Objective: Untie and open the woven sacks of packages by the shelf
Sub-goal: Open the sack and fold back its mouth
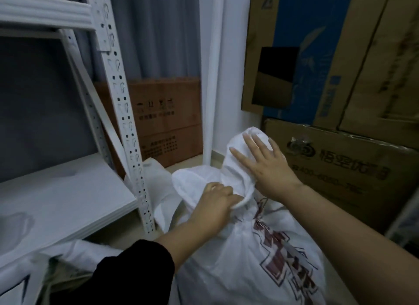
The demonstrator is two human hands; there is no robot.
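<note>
Item: woven sack (249, 254), white, red print, on floor beside shelf (68, 198). My left hand (215, 204) had its fingers pinched on the bunched neck; my right hand (265, 166) lay flat, fingers spread, on the top.

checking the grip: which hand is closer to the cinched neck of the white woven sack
Left. The left hand grips the white woven sack right at the neck; the right hand lies flat higher on the bunched top.
</note>
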